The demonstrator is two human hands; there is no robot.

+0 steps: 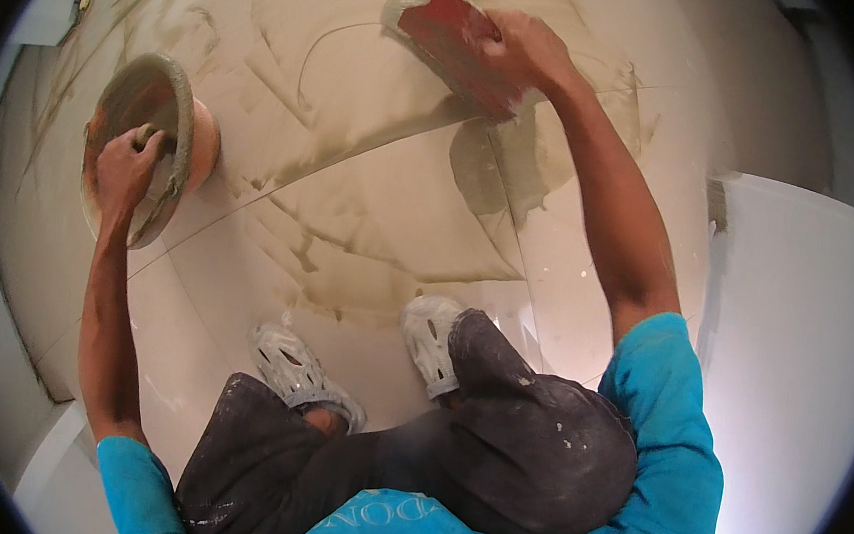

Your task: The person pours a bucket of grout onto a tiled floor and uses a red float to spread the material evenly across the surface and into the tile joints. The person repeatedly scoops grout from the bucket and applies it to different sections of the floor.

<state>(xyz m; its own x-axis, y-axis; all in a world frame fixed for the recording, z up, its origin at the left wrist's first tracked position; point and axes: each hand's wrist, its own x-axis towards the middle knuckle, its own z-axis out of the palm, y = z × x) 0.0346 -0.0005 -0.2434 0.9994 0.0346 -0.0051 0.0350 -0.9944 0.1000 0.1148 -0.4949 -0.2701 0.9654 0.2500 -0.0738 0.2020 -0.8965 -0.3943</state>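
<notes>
My right hand (526, 49) is closed round the grip of a red float (459, 54), far and right of centre. The float lies low over the tiled floor (564, 308), on a smear of wet grey-beige grout (361, 91). At the left, my left hand (126, 168) reaches into a tilted orange bucket (204, 144) with a grout-caked rim. Its fingers are closed round the stubby, grout-coated end of something that looks like a tool handle. The rest of that tool is hard to make out inside the bucket.
My two feet in pale, grout-spattered clogs (431, 340) stand on the tiles between the bucket and my right arm. A darker wet patch (485, 166) lies below the float. A white panel-like surface (793, 326) rises at the right, and a wall edge runs along the left.
</notes>
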